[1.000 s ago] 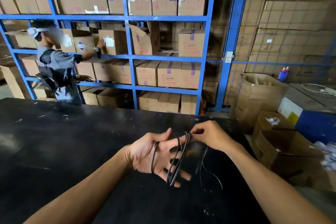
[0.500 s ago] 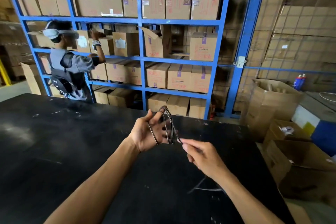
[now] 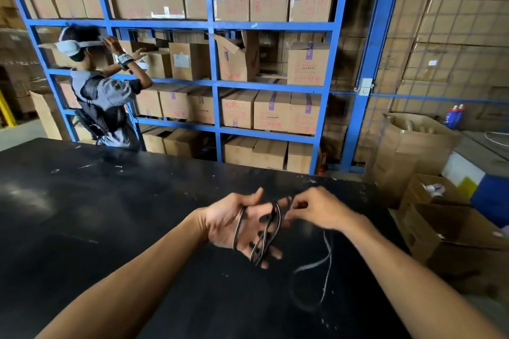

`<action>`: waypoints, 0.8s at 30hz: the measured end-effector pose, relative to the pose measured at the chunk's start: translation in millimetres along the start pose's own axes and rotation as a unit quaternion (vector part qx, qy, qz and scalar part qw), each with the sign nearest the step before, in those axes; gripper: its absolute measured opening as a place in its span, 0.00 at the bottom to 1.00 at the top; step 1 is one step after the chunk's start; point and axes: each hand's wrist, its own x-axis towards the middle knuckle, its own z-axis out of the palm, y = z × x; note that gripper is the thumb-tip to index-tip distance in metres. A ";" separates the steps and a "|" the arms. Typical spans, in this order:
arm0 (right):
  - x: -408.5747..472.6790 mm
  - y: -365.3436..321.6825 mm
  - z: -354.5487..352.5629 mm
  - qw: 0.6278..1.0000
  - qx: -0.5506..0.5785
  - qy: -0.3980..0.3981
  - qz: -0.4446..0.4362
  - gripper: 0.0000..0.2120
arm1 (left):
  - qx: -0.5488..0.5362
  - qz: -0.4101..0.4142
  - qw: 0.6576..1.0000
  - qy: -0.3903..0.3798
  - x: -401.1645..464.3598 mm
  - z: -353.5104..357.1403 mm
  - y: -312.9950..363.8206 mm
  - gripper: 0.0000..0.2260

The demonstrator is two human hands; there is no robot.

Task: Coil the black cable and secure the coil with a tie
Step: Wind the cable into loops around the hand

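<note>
**Cable half-wound on the open left hand**

The black cable [image 3: 264, 231] is thin, limp and light (it sags under its own weight wherever nothing supports it), so it should bend into loops with almost no resistance but will also spring loose if tension drops. Its jacket looks smooth and a little glossy, so a pinch, not a loose hook, seems the safer hold. The best place to take it is just beyond the last finished loop, close to the coil, where a short run can be kept taut.

Several turns already lie across the left hand [image 3: 234, 223], which is spread flat with its fingers [image 3: 271, 252] splayed wide and gripping nothing; the loops run from the thumb side down across the palm and out past the fingertips, held only by the spread. Just beside those fingertips, the right hand [image 3: 319, 210] has its fingers [image 3: 296, 205] curled closed, seemingly pinching the cable where it leaves the coil, though the exact contact is too small to be sure of.

Below and to the outside of the right hand's fingers, the free tail [image 3: 316, 278] drops in a slack loop onto the black desk [image 3: 110, 215]. No tie is visible. Winding looks partly done, with tail left to take up.
</note>
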 end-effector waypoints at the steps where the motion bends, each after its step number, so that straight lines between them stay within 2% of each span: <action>1: 4.8 -5.9 -14.8 0.998 -0.053 -0.014 -0.027 0.09 | 0.014 -0.025 1.000 0.007 3.4 -0.6 -5.4 0.29; 3: 9.3 -20.2 -41.5 0.991 -0.112 -0.040 -0.055 0.07 | 0.014 -0.048 0.998 0.033 9.9 -5.2 -14.1 0.29; 5: 8.6 -31.9 -57.1 0.990 -0.117 -0.047 -0.059 0.08 | 0.003 -0.044 0.996 0.075 14.8 -13.2 -17.6 0.29; 8: 1.4 -39.3 -51.9 0.995 -0.075 -0.016 -0.068 0.10 | 0.001 -0.032 0.986 0.161 17.8 -24.2 -16.2 0.29; 10: -6.2 -39.3 -36.6 0.995 -0.047 0.022 -0.087 0.11 | -0.024 0.005 0.974 0.227 17.5 -28.3 -13.8 0.27; 12: -15.5 -35.5 -17.5 0.993 0.011 0.063 -0.097 0.12 | -0.083 0.067 0.961 0.256 15.9 -32.6 -12.6 0.25; 15: -29.8 -27.6 18.3 0.977 0.183 0.095 -0.054 0.16 | -0.144 0.153 0.936 0.283 13.5 -38.4 -5.9 0.28; 19: -46.6 -20.4 68.1 0.905 0.423 0.034 -0.027 0.17 | -0.220 0.224 0.926 0.210 14.1 -38.3 9.8 0.22; 22: -55.9 -11.7 96.9 0.865 0.502 0.010 -0.018 0.16 | -0.240 0.236 0.928 0.159 12.0 -34.6 20.9 0.24; 24: -60.9 -4.4 110.8 0.862 0.507 -0.006 0.008 0.14 | -0.235 0.248 0.932 0.123 9.4 -26.3 28.3 0.24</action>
